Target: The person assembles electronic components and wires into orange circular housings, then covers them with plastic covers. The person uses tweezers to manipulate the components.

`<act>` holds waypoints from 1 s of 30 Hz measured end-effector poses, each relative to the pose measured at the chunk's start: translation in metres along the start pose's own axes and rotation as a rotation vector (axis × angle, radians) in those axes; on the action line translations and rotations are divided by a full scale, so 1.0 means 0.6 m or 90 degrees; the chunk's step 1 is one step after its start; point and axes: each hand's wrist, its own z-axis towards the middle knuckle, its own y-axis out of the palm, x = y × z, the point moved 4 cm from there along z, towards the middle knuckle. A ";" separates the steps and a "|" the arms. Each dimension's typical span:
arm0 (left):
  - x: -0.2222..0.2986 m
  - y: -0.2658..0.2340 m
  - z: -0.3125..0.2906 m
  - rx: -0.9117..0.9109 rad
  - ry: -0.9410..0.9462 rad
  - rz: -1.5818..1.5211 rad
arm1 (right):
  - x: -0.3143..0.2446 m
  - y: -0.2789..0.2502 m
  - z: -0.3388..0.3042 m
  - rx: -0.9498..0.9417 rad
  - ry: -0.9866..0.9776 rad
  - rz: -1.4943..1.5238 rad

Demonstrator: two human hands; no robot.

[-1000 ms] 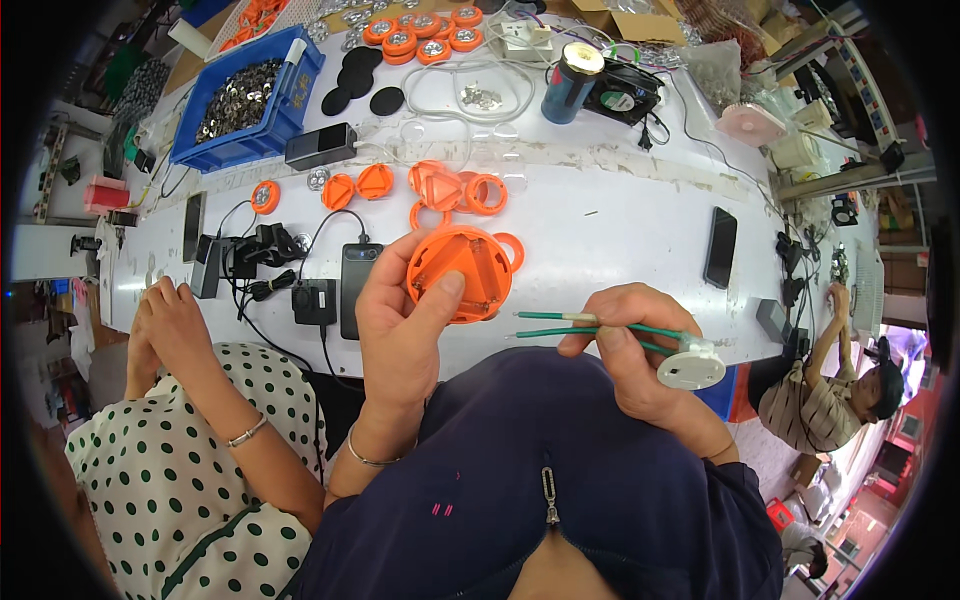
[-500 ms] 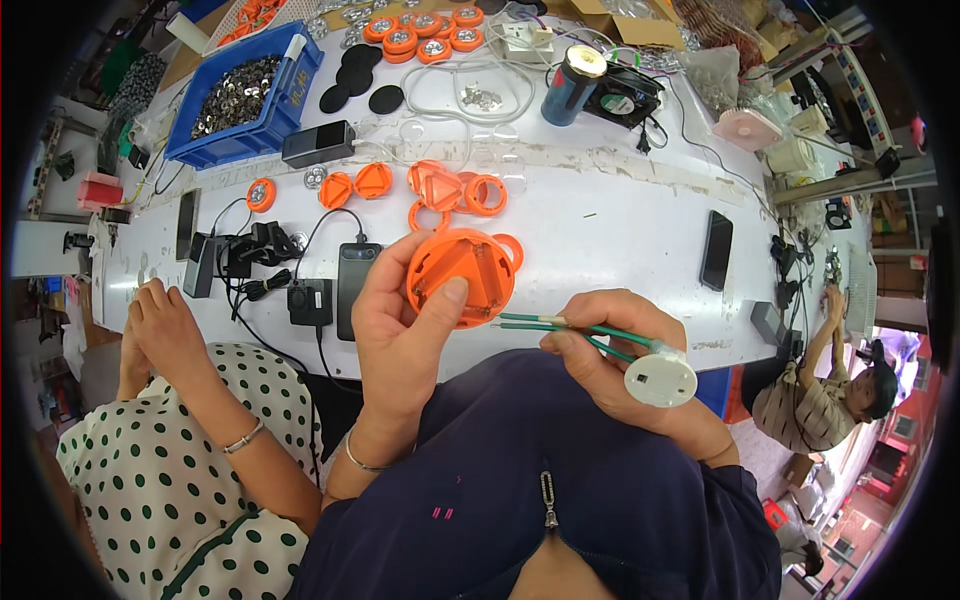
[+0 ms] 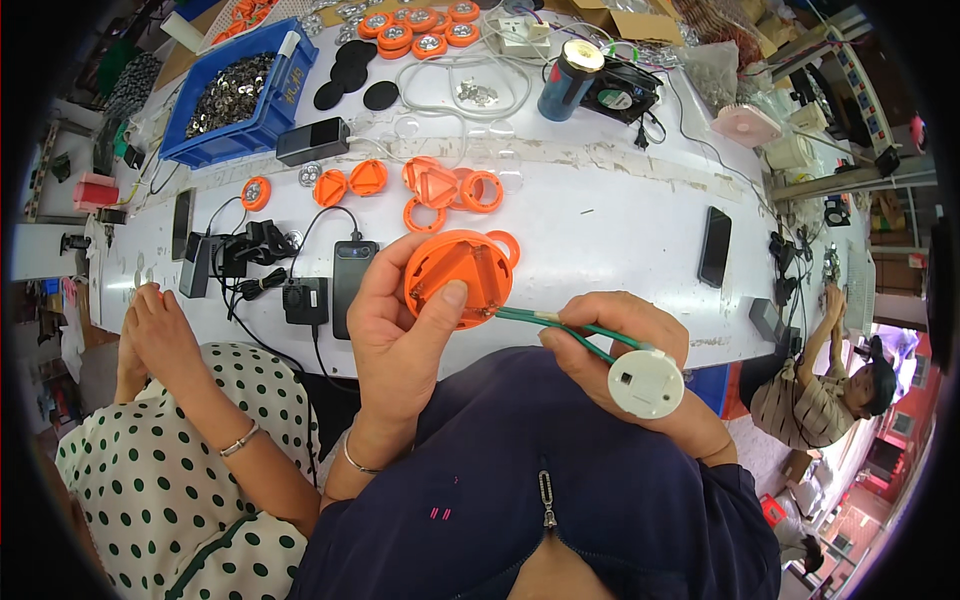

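My left hand grips a round orange plastic housing, its thumb pressed inside. The housing has a raised triangular part and small metal contacts near its rim. In my right hand, thumb and fingers pinch two green wires. Their tips are at the housing's lower right edge, by a metal contact; whether they touch it I cannot tell. A round white disc with a small dark square hangs at the wires' other end, below my right fingers.
Orange rings and housings lie behind my hands. Nearby are a black power bank, cables and adapters, a phone and a blue bin of small metal parts. A co-worker's hands are at my left.
My right hand has brought the green wire tips closer against the orange housing. The white disc has shifted slightly left and turned. My left hand keeps its hold.
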 end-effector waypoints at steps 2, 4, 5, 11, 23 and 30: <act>-0.001 0.000 0.001 0.001 0.006 0.007 | -0.004 0.000 0.003 0.008 -0.049 -0.032; -0.002 0.001 0.001 0.003 -0.010 0.030 | -0.005 0.003 0.005 0.004 -0.086 -0.037; -0.002 0.001 0.001 0.004 -0.011 0.031 | -0.004 0.004 0.008 0.003 -0.085 -0.036; -0.006 -0.001 0.006 -0.013 0.013 0.015 | -0.010 0.014 0.023 -0.046 -0.106 -0.051; -0.004 -0.003 0.006 -0.014 -0.001 0.011 | -0.004 0.027 0.029 -0.085 -0.108 0.071; -0.001 -0.002 0.002 -0.004 0.015 0.007 | 0.005 0.020 0.021 -0.108 0.066 0.105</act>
